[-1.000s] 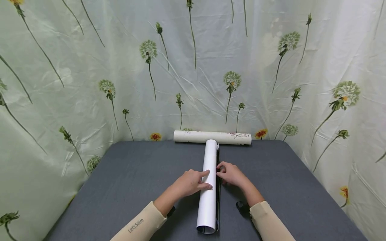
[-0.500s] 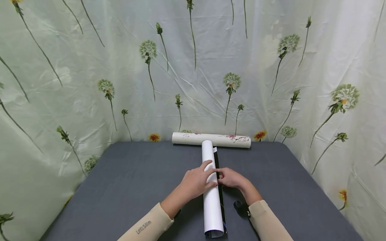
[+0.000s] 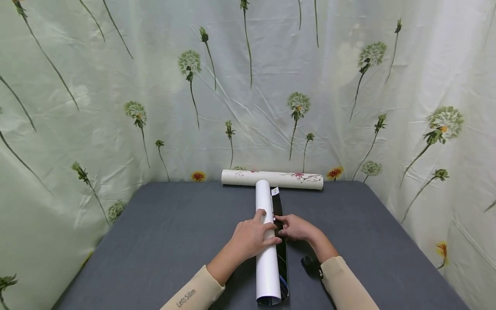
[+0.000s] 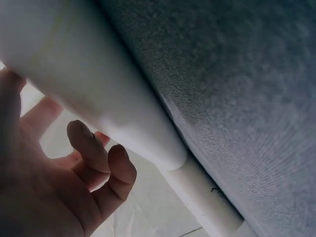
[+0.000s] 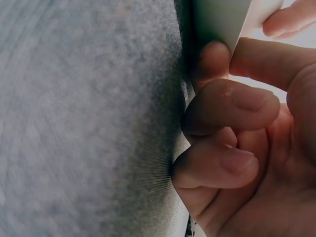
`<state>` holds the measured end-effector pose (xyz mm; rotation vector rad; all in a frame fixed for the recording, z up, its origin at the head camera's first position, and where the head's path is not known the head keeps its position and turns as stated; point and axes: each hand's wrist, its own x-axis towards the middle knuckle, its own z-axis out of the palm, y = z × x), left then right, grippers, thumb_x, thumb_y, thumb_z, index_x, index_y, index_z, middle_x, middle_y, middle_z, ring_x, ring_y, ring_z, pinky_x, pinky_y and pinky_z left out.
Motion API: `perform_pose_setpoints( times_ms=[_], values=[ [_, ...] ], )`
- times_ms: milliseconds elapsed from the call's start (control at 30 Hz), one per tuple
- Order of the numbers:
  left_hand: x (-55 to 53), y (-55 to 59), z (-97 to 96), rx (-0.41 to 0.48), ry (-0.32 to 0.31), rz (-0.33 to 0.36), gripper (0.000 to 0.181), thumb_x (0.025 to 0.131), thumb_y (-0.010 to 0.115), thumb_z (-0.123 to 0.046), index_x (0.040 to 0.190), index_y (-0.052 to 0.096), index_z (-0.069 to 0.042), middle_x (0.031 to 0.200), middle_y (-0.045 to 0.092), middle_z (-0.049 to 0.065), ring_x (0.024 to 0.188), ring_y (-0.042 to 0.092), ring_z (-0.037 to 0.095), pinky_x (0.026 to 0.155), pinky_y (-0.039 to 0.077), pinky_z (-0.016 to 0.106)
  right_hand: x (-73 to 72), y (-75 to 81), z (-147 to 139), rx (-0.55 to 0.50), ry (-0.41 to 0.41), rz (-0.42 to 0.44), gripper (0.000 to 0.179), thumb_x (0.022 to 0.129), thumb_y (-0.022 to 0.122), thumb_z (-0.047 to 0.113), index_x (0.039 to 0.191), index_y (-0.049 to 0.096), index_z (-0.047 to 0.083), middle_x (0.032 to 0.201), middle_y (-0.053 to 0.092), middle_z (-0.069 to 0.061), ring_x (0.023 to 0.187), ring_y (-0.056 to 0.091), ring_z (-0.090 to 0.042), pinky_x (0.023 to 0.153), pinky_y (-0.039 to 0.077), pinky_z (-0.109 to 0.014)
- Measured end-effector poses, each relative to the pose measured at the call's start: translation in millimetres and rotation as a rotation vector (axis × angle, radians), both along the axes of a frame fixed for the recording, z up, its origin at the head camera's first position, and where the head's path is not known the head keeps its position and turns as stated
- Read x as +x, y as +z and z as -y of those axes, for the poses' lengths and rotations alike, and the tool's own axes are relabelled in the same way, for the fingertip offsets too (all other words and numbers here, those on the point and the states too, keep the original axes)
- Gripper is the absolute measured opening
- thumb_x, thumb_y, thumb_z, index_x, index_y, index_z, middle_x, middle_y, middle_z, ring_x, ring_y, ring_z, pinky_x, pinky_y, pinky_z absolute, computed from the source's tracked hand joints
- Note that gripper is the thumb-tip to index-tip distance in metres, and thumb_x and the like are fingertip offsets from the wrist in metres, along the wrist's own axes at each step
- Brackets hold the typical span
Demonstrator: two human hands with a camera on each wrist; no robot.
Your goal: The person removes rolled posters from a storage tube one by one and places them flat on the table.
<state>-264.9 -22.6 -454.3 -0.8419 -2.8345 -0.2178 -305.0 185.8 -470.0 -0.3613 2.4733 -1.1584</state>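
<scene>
In the head view a white roll [image 3: 266, 241] lies on the grey table [image 3: 162, 232], running from the near edge away toward a second, flower-printed roll [image 3: 272, 178] that lies crosswise at the back, against the dandelion curtain [image 3: 116, 86]. The left hand [image 3: 252, 237] rests over the white roll near its middle, fingers curved across the top; whether they grip or only press is hard to tell here. The right hand [image 3: 296, 227] sits just beside the roll on its right, fingertips pinching the dark loose edge [image 3: 280, 258] of the sheet, which shows as a narrow black strip along the roll. A small dark object [image 3: 308, 262] by the right wrist is partly hidden by the sleeve. In the left wrist view the roll [image 4: 94, 98] fills the upper left, blurred, with the hand's curled fingers [image 4: 98, 158] just beneath it; contact is not clear. In the right wrist view the fingers [image 5: 232, 103] are curled against the table, thumb and forefinger pinching a pale sheet corner [image 5: 219, 22]; the rest is cut off.
</scene>
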Motion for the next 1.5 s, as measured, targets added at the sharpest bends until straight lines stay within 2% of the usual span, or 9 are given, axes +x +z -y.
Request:
perform_pose_setpoints(
  times_ms=[167,400,567,667,900,1067,1167,1367,1500],
  values=[
    [0.7,0.9,2.5,-0.001,0.006,-0.005,0.029,0.099,0.067,-0.053,0.121,0.078,-0.038,0.147,0.055,0.007,0.074,0.067,0.022,0.055,0.047,0.033,1.3,-0.7,3,0.012,-0.031,0.015,0.071,0.096,0.073,0.005,0.16,0.044,0.0,0.058,0.046,0.002,0.048,0.041,-0.012,0.051,0.037,-0.027],
    [-1.0,1.5,3.5,-0.043,-0.045,0.028,0.031,0.097,0.059,-0.034,0.119,0.08,-0.041,0.161,0.053,0.0,0.086,0.074,0.022,0.057,0.046,0.031,4.7,2.2,5,0.083,-0.056,0.003,0.072,0.096,0.075,0.005,0.161,0.043,0.003,0.061,0.058,-0.003,0.051,0.054,-0.014,0.053,0.041,-0.027],
    [-0.3,1.5,3.3,-0.034,-0.043,0.03,0.024,0.103,0.06,-0.045,0.114,0.08,-0.037,0.159,0.055,0.001,0.091,0.075,0.02,0.06,0.049,0.031,7.1,6.1,5,0.124,-0.069,0.002,0.071,0.096,0.075,0.006,0.161,0.044,0.004,0.061,0.06,-0.005,0.05,0.056,-0.014,0.052,0.041,-0.026],
    [-0.1,1.8,3.0,-0.031,-0.032,0.021,0.026,0.1,0.065,-0.054,0.113,0.079,-0.036,0.156,0.056,0.002,0.088,0.073,0.018,0.059,0.048,0.029,7.9,7.4,5,0.133,-0.081,0.008,0.071,0.097,0.074,0.005,0.161,0.045,0.004,0.064,0.06,-0.005,0.051,0.056,-0.013,0.052,0.042,-0.025],
    [-1.0,2.7,3.3,-0.058,-0.029,0.002,0.023,0.101,0.062,-0.038,0.112,0.082,-0.038,0.157,0.056,-0.001,0.088,0.075,0.017,0.056,0.046,0.03,5.3,8.9,0,0.144,-0.104,0.002,0.072,0.094,0.077,0.005,0.159,0.047,0.002,0.057,0.055,-0.002,0.048,0.055,-0.012,0.051,0.042,-0.024],
    [-0.2,2.5,3.8,-0.051,-0.026,0.002,0.023,0.103,0.063,-0.049,0.111,0.081,-0.037,0.156,0.057,0.0,0.091,0.074,0.017,0.057,0.046,0.029,3.3,9.3,-3,0.156,-0.081,0.009,0.073,0.094,0.077,0.006,0.16,0.045,0.001,0.056,0.055,0.0,0.049,0.055,-0.01,0.052,0.043,-0.023],
    [0.0,2.9,3.9,-0.046,-0.016,-0.002,0.024,0.101,0.066,-0.052,0.111,0.08,-0.036,0.154,0.057,0.001,0.088,0.073,0.016,0.057,0.046,0.028,3.0,9.6,-4,0.155,-0.077,0.02,0.073,0.095,0.076,0.006,0.16,0.043,0.001,0.061,0.058,-0.001,0.049,0.056,-0.01,0.052,0.043,-0.023],
    [-0.1,2.8,4.2,-0.065,-0.025,-0.025,0.022,0.102,0.062,-0.037,0.111,0.082,-0.039,0.156,0.058,-0.002,0.087,0.075,0.015,0.053,0.041,0.027,2.7,9.5,-6,0.159,-0.105,0.004,0.073,0.094,0.077,0.005,0.16,0.046,0.003,0.077,0.065,-0.01,0.051,0.057,-0.012,0.053,0.044,-0.024],
    [0.6,2.9,4.7,-0.068,-0.023,-0.021,0.022,0.104,0.061,-0.042,0.112,0.082,-0.039,0.155,0.058,-0.002,0.09,0.075,0.016,0.056,0.043,0.028,2.6,8.3,-7,0.168,-0.11,0.001,0.072,0.094,0.077,0.005,0.16,0.047,0.004,0.08,0.067,-0.011,0.052,0.057,-0.012,0.054,0.044,-0.024]
  ],
)
